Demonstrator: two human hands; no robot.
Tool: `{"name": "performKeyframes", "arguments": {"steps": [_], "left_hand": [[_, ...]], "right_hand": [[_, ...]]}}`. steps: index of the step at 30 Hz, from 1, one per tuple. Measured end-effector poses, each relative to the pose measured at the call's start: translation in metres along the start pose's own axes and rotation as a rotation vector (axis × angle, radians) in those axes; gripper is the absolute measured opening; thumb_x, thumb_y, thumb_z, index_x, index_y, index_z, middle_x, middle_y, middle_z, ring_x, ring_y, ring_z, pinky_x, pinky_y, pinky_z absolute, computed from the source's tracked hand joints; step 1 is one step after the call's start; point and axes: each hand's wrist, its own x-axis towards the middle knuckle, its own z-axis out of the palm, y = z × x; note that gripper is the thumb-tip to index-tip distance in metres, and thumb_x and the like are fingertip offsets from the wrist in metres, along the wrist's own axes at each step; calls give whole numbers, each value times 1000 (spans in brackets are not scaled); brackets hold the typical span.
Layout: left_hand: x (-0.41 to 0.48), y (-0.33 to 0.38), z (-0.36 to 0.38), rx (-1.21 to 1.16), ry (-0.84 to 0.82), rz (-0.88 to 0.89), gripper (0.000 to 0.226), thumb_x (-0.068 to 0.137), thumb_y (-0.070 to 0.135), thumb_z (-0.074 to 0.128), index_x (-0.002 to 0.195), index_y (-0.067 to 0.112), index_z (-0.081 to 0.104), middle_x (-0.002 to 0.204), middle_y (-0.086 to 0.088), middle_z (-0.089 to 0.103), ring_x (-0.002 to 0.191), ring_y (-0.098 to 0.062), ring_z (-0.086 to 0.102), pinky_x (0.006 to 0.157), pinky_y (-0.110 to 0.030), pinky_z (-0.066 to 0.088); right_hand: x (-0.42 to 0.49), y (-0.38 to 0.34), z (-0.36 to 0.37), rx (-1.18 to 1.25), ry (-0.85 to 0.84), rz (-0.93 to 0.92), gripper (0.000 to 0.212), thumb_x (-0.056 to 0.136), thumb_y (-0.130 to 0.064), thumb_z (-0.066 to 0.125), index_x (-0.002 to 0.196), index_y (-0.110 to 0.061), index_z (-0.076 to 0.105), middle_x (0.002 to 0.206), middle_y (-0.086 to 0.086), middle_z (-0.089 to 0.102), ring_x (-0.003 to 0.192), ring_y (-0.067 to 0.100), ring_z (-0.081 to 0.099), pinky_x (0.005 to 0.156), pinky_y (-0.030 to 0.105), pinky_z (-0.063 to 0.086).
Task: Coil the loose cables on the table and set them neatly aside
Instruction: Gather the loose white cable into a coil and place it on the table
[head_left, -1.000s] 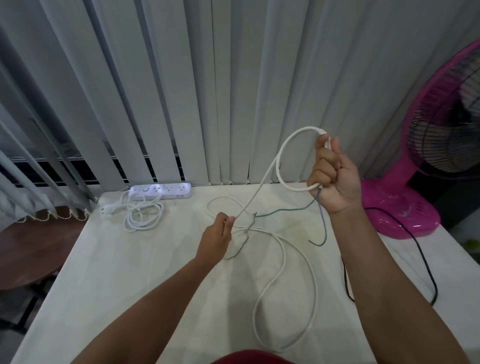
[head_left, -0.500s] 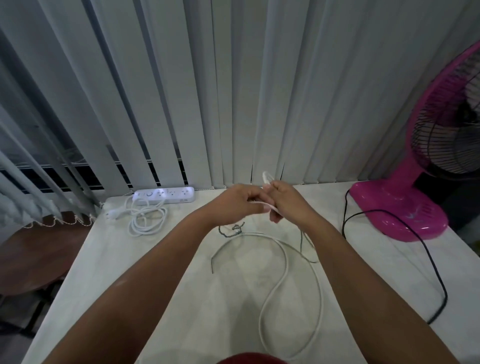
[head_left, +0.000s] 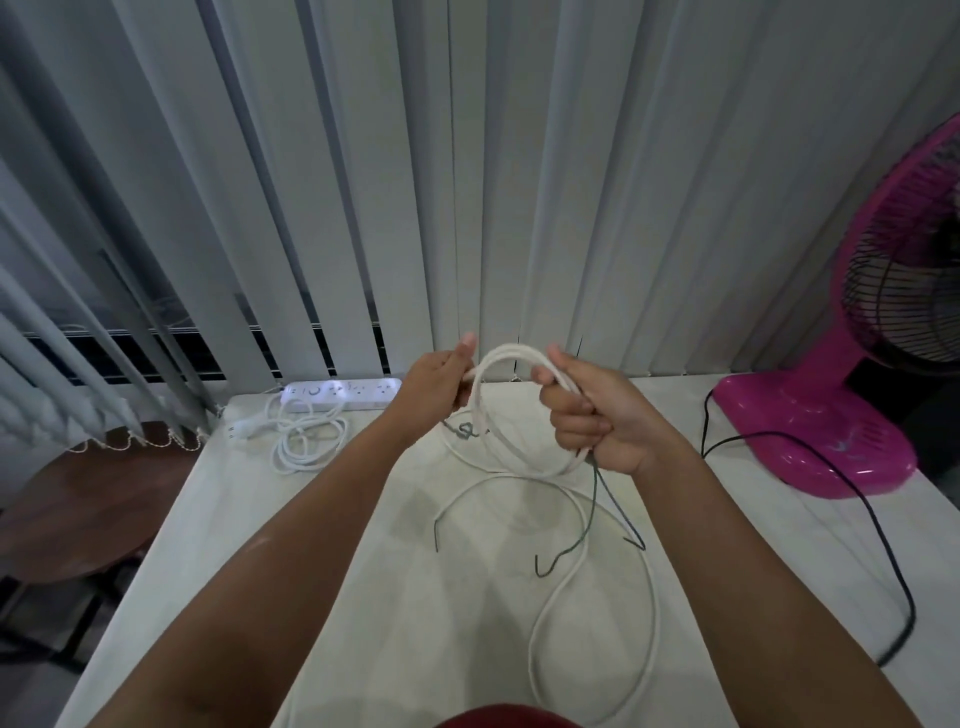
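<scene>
A white cable (head_left: 511, 457) forms a couple of loops held up above the pale table (head_left: 249, 561). My right hand (head_left: 597, 421) is closed around the right side of the loops. My left hand (head_left: 441, 384) pinches the cable at the loops' top left. The rest of the white cable trails down in a long bend over the table toward its near edge. Thin dark green wires (head_left: 592, 514) hang from under my right hand and lie on the table.
A white power strip (head_left: 343, 395) with its own coiled cord (head_left: 306, 441) sits at the table's back left. A pink fan (head_left: 852, 405) stands at the right, its black cord (head_left: 878, 540) running over the table. Vertical blinds hang behind; a brown round table (head_left: 78, 509) is at left.
My hands were first apart, then met at the table's back. Now they hold a formed coil between them, with one more loop gathered and less white cable lying loose.
</scene>
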Motion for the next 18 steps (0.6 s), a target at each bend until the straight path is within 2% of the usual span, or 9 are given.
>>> {"name": "performKeyframes", "arguments": {"steps": [2,4,6,8,9,12,14,18], "left_hand": [[-5,-3,6,-116,-134,-89,69,90,70,29,48,20,49,47,0,51,39,-11,40,41,-19,33],[-11,-8,13,-188,-266,-144,71,89,72,29,47,17,48,53,-7,60,44,-17,49,45,-22,38],[-15,-13,20,-188,-340,-150,66,88,69,35,49,16,47,72,-8,74,65,-18,65,62,-21,48],[-17,-18,27,-72,-336,-85,53,90,60,45,63,16,59,89,2,77,91,-16,66,82,-26,48],[-17,-19,31,-2,-313,-50,43,91,53,50,71,17,61,91,8,76,93,-16,64,84,-29,45],[-16,-24,36,101,-190,-28,29,95,38,50,79,14,54,85,9,73,75,-13,60,71,-27,44],[-18,-27,38,5,-170,-55,24,96,36,51,83,15,51,83,2,70,68,-10,64,67,-26,47],[-23,-32,37,-145,-173,-80,25,89,37,64,87,15,53,77,-2,64,52,-12,57,54,-22,46]], "right_hand": [[-1,-13,3,20,42,-89,36,98,-42,40,73,-18,51,41,-10,28,25,1,19,26,14,17],[-4,-27,3,-5,121,-186,39,100,-41,36,73,-18,50,41,-9,27,25,2,18,27,15,16],[-9,-40,0,38,140,-262,39,101,-41,33,74,-18,49,40,-9,28,25,2,19,26,15,17],[-14,-48,-3,85,115,-312,39,101,-41,32,74,-17,48,39,-8,30,24,1,20,26,16,18],[-16,-51,-5,105,104,-334,39,101,-41,32,75,-17,48,38,-8,30,24,2,18,26,16,18],[-20,-53,-11,163,85,-380,40,102,-40,29,75,-17,48,38,-6,31,28,6,12,27,16,17],[-21,-54,-16,224,99,-408,40,102,-40,29,74,-17,48,38,-5,31,26,6,15,27,16,17],[-22,-58,-30,361,218,-509,41,103,-40,28,73,-18,47,38,-6,30,23,6,23,28,16,15]]}}
